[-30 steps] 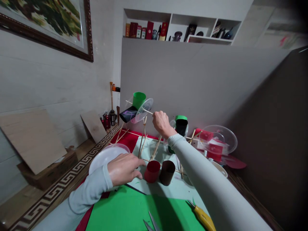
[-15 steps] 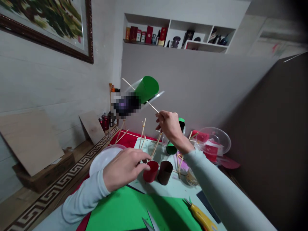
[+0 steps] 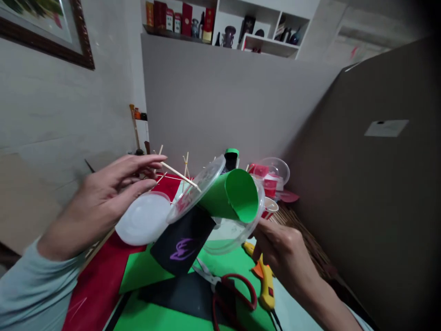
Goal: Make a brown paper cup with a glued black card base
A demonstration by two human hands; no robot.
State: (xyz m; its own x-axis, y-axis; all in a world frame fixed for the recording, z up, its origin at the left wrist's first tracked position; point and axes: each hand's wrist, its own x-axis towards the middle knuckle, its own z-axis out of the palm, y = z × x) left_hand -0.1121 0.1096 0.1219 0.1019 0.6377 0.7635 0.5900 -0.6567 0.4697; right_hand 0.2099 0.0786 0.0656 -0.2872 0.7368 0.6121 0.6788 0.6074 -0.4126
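Observation:
Two clear plastic lids form a wheel-like piece, tilted in the air, with a green paper tube and a black paper tube between them. The black tube bears a purple mark. A thin wooden stick passes through the lids. My left hand is at its far end, thumb and forefinger apart, fingertips beside the tip. At the right lid's edge, my right hand is closed where the stick comes out; the stick's near end is hidden by the fingers.
Below lie green sheets, a black sheet, red-handled scissors and a yellow glue gun. A white round lid sits at left. Stick frames and a paper cup stand behind.
The lid piece has come down and nearer, turning on its way. My right hand has lowered with it. My left hand has moved left and up to the stick's far end.

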